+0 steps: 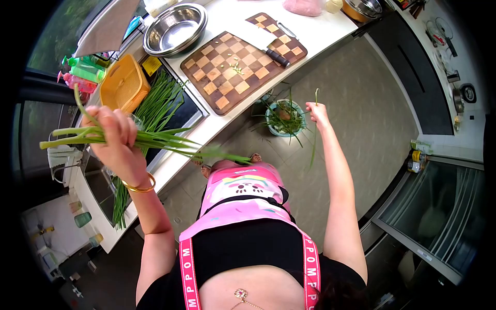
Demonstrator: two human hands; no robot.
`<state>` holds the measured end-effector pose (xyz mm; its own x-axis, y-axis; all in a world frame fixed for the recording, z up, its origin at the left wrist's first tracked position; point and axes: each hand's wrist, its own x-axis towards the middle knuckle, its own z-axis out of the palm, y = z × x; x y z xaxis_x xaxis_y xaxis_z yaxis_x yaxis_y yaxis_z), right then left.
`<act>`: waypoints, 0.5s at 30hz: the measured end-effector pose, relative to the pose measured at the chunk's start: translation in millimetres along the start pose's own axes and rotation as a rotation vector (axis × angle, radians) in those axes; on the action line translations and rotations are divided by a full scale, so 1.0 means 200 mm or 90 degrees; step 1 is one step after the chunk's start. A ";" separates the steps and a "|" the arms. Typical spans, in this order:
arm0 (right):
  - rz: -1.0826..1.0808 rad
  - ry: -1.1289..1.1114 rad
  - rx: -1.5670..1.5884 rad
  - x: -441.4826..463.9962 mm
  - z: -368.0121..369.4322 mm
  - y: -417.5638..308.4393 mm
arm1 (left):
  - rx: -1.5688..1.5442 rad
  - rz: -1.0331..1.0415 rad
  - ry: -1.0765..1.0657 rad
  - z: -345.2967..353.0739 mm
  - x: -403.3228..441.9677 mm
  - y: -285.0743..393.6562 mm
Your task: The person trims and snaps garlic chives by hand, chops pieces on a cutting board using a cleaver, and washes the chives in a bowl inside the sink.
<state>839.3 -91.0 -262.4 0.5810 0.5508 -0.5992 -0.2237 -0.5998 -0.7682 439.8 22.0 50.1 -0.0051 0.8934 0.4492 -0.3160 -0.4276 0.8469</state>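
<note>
Left hand [114, 135]: out toward 9-10 o'clock, grip wrapped snugly around a bunch of green stalks [163, 138], up by the pale thick ends. Makes sense imo, that's the stiff bit, so the floppy tips trail toward 3-4 o'clock without slipping out.
Right hand [319, 111]: off at 2 o'clock, grip pinched down to fingertips on one skinny strand [314, 142]. Light pinch, probably since there's barely anything to hold.
Bin [279, 133]: on the floor, 1-2 o'clock, greens draped over its rim. Near the right hand, so I'd guess it's a handy drop spot.
Pile [161, 98]: more stalks at 10 o'clock, beside the yellow basket [123, 85], easy left-side reach.
Board [222, 85]: 12 o'clock on the surface [318, 27], little cut bits [237, 68] on it. Knife [277, 57] lies flat across the far side, likely out of the way.
Bowls [174, 32]: metal, nested, 11 o'clock, maybe to save room.
</note>
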 end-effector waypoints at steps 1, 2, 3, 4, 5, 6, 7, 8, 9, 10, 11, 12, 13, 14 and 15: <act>0.000 -0.003 -0.002 0.02 -0.01 0.00 | 0.002 0.001 0.003 0.00 -0.02 -0.01; 0.018 -0.010 0.015 0.04 -0.01 0.01 | 0.036 -0.052 -0.042 0.00 -0.05 -0.03; 0.037 -0.016 0.033 0.06 -0.01 0.01 | 0.069 -0.105 -0.088 -0.01 -0.07 -0.05; 0.036 -0.018 0.032 0.10 -0.02 0.02 | 0.043 -0.137 -0.097 0.01 -0.09 -0.08; 0.050 -0.023 -0.012 0.14 -0.02 0.04 | 0.011 -0.168 -0.123 0.01 -0.11 -0.11; 0.064 -0.028 -0.056 0.14 -0.02 0.03 | -0.004 -0.183 -0.136 0.03 -0.13 -0.13; 0.063 -0.028 -0.056 0.13 -0.02 0.02 | -0.020 -0.197 -0.150 0.05 -0.14 -0.15; 0.022 0.003 -0.096 0.12 -0.02 0.02 | -0.037 -0.212 -0.151 0.07 -0.16 -0.17; -0.019 0.035 -0.135 0.11 -0.01 0.01 | -0.037 -0.211 -0.151 0.09 -0.16 -0.18; -0.019 0.035 -0.135 0.10 -0.02 0.01 | -0.026 -0.228 -0.159 0.10 -0.17 -0.18; -0.042 0.061 -0.173 0.10 -0.03 0.01 | -0.014 -0.245 -0.170 0.11 -0.17 -0.19; -0.064 0.088 -0.211 0.10 -0.04 0.01 | -0.011 -0.259 -0.169 0.12 -0.17 -0.19; -0.063 0.090 -0.209 0.13 -0.06 0.03 | -0.012 -0.259 -0.172 0.14 -0.17 -0.19; -0.080 0.086 -0.206 0.18 -0.08 0.08 | 0.013 -0.263 -0.187 0.15 -0.17 -0.20; -0.097 0.081 -0.204 0.17 -0.09 0.07 | 0.038 -0.267 -0.202 0.16 -0.17 -0.20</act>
<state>870.3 -91.7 -289.5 0.6853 0.5834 -0.4359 0.1165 -0.6787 -0.7251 482.2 4.9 10.7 0.4012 0.9075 0.1243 -0.1748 -0.0574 0.9829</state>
